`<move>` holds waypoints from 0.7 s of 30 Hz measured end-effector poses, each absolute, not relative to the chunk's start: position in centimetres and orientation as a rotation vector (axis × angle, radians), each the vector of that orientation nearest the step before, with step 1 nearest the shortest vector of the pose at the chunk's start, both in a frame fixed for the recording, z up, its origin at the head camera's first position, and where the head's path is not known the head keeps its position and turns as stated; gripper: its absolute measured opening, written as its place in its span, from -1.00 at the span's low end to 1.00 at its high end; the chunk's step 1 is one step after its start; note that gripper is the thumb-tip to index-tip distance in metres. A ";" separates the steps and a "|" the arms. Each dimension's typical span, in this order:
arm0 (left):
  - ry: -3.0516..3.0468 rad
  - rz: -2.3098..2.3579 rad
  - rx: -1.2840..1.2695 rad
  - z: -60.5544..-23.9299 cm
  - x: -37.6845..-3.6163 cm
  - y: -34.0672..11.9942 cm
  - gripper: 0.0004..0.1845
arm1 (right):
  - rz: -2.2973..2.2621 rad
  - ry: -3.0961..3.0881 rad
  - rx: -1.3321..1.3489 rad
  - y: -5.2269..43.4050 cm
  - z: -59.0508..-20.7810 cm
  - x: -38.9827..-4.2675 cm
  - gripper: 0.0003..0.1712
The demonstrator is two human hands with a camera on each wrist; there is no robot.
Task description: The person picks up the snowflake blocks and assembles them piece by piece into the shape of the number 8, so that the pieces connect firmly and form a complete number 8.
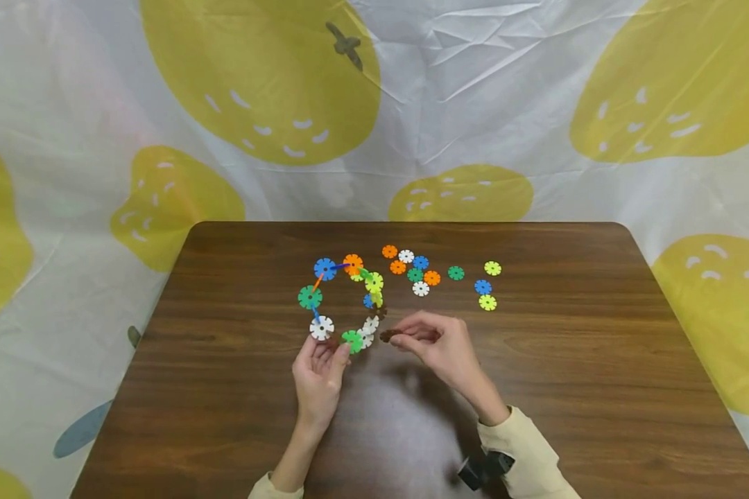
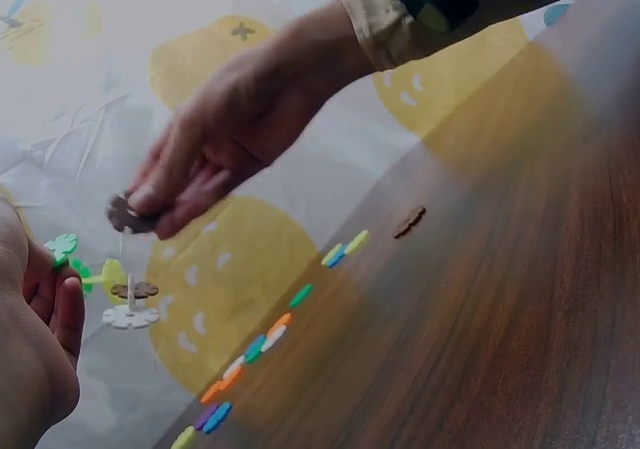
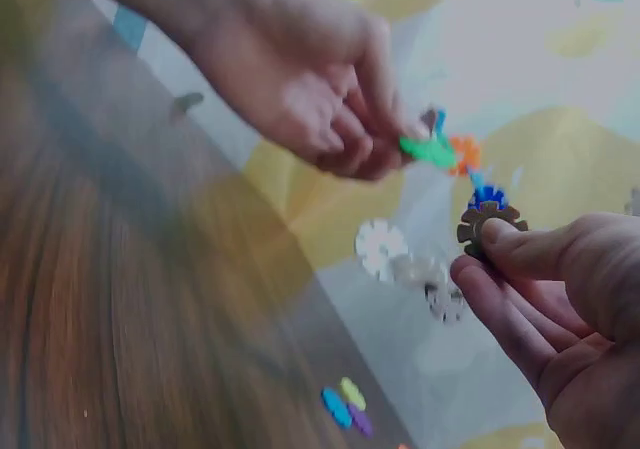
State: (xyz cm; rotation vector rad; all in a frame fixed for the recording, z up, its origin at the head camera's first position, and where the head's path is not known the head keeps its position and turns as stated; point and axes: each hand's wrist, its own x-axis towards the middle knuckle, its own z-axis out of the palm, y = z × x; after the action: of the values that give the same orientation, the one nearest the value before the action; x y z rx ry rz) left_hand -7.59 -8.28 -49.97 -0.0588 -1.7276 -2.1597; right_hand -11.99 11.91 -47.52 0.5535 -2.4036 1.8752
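Note:
A chain of notched plastic snowflake discs [image 1: 310, 297], slotted edge to edge in many colours, is held up in a loop. My left hand [image 1: 318, 388] pinches its light green disc [image 1: 352, 339] at the near end, beside a white disc [image 1: 321, 328]. Between thumb and fingers of my right hand [image 1: 446, 350] is a brown disc [image 3: 490, 227]. It is just right of the chain's white discs [image 1: 371, 325]; the left wrist view shows it above and apart from a white disc [image 2: 131, 316]. The right hand hides part of the table.
Loose discs in orange [image 1: 433, 278], white [image 1: 421, 289], green [image 1: 455, 273], blue [image 1: 483, 287] and yellow [image 1: 492, 268] lie on the brown wooden table [image 1: 599, 360] beyond my right hand. In the left wrist view another brown disc [image 2: 409, 221] lies apart. A patterned cloth [image 1: 474, 104] hangs behind.

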 end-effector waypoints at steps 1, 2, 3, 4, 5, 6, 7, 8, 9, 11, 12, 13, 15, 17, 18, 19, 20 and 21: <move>-1.728 -2.161 -0.059 -49.9 -7.6 -8.3 -0.74 | 1.862 -2.376 0.578 11.7 -47.3 -11.8 -0.87; -1.726 -2.165 -0.057 -49.9 -7.6 -8.2 -0.74 | 1.845 -2.346 0.608 11.6 -47.2 -11.7 -0.87; -1.727 -2.168 -0.057 -49.9 -7.6 -8.2 -0.74 | 1.828 -2.315 0.636 11.4 -47.1 -11.6 -0.87; -1.731 -2.169 -0.058 -49.9 -7.5 -8.2 -0.75 | 1.806 -2.287 0.664 11.2 -47.1 -11.5 -0.87; -1.734 -2.170 -0.063 -49.8 -7.5 -8.2 -0.76 | 1.788 -2.261 0.691 11.0 -47.0 -11.5 -0.87; -1.735 -2.173 -0.072 -49.8 -7.5 -8.2 -0.76 | 1.767 -2.241 0.716 10.9 -47.0 -11.4 -0.87; -1.735 -2.176 -0.082 -49.8 -7.5 -8.2 -0.76 | 1.742 -2.226 0.737 10.7 -47.0 -11.4 -0.86; -1.736 -2.179 -0.092 -49.8 -7.5 -8.1 -0.76 | 1.716 -2.220 0.756 10.6 -46.9 -11.4 -0.86; -1.738 -2.178 -0.105 -49.8 -7.4 -8.2 -0.77 | 1.685 -2.218 0.774 10.5 -46.8 -11.5 -0.85; -1.733 -2.180 -0.128 -49.9 -7.4 -8.2 -0.77 | 1.642 -2.223 0.805 10.4 -46.7 -11.5 -0.83; -1.730 -2.182 -0.137 -49.9 -7.4 -8.2 -0.77 | 1.624 -2.225 0.818 10.4 -46.6 -11.6 -0.82; -1.727 -2.182 -0.140 -49.9 -7.5 -8.2 -0.77 | 1.605 -2.226 0.832 10.4 -46.6 -11.6 -0.81; -1.723 -2.181 -0.144 -50.0 -7.5 -8.2 -0.77 | 1.572 -2.228 0.855 10.4 -46.6 -11.7 -0.81; -1.722 -2.178 -0.151 -50.0 -7.5 -8.2 -0.78 | 1.552 -2.229 0.868 10.4 -46.6 -11.8 -0.80; -1.723 -2.176 -0.152 -50.0 -7.5 -8.2 -0.78 | 1.540 -2.231 0.876 10.4 -46.6 -11.8 -0.81; -1.725 -2.173 -0.151 -50.0 -7.5 -8.3 -0.78 | 1.527 -2.234 0.884 10.4 -46.5 -11.8 -0.81; -1.726 -2.170 -0.152 -50.0 -7.5 -8.3 -0.78 | 1.514 -2.233 0.894 10.4 -46.6 -11.7 -0.81; -1.728 -2.167 -0.153 -50.0 -7.5 -8.3 -0.78 | 1.506 -2.233 0.901 10.4 -46.5 -11.7 -0.81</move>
State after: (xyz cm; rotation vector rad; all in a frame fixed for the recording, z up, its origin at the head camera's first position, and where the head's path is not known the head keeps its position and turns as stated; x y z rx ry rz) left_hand -7.46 -8.29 -49.98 -0.1530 -1.7281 -2.1672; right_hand -11.72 10.40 -46.53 0.9011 -2.2335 1.5057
